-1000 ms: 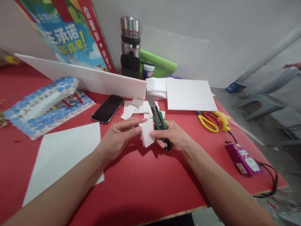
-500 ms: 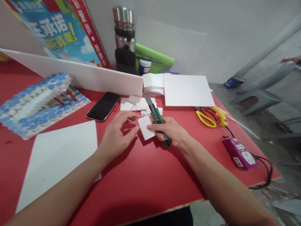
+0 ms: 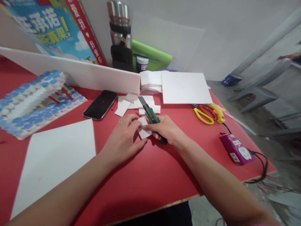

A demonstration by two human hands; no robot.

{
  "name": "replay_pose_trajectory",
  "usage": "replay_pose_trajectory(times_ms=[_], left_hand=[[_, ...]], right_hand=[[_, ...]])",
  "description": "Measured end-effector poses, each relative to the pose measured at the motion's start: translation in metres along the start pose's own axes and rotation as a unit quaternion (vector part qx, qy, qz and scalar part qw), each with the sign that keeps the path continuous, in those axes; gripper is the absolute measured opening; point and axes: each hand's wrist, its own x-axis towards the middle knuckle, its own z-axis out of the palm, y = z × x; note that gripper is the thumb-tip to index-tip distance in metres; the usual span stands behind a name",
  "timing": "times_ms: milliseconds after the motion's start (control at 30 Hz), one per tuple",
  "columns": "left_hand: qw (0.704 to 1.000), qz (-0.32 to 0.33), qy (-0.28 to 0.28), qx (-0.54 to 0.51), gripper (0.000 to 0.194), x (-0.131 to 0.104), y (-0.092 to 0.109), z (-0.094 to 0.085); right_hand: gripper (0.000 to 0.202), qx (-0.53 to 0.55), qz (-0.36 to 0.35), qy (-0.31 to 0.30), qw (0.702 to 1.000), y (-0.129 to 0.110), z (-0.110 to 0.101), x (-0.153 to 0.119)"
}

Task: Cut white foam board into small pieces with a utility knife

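In my right hand [image 3: 166, 128] is a green and black utility knife [image 3: 151, 115], its blade out and aimed away from me toward the upper left. The right thumb also presses on a small white board piece [image 3: 144, 133] just left of the knife. My left hand [image 3: 125, 136] closes around that piece from the left, fingers at its far side and thumb near its lower edge. The left fingers partly cover it. Past the blade tip lie several small white cut pieces [image 3: 122, 108] in a loose pile on the red table [image 3: 141, 179].
A phone [image 3: 100, 105] and a blue-and-white model [image 3: 44, 113] lie left, with a white sheet [image 3: 58, 160] nearer. A larger white board [image 3: 187, 88] sits behind. Right are yellow-handled pliers [image 3: 203, 116], a yellow glue gun [image 3: 218, 113] and a purple power box [image 3: 237, 149].
My left hand has moved right, and its fingers have closed onto the small white piece. The right hand still holds the knife. The whole view has shifted slightly.
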Motion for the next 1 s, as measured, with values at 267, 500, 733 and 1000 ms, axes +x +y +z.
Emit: replay_pose_trajectory(times_ms=[267,500,733,1000], left_hand=[[1.0,-0.006,0.006,0.006,0.019,-0.001,0.002,0.005],[1.0,-0.022,-0.004,-0.009,0.024,0.002,-0.002,0.006],[1.0,-0.009,0.02,0.0,0.018,0.0,-0.007,0.011],[0.999,0.001,0.035,0.031,0.02,0.0,-0.009,0.014]], right_hand=[[0.029,-0.009,0.022,0.004,1.0,-0.001,0.001,0.001],[0.023,-0.119,-0.003,0.039,0.992,-0.007,-0.014,-0.004],[0.015,-0.2,-0.054,0.079,0.975,-0.02,-0.038,-0.03],[0.042,-0.445,-0.026,-0.035,0.894,-0.035,-0.017,-0.06]])
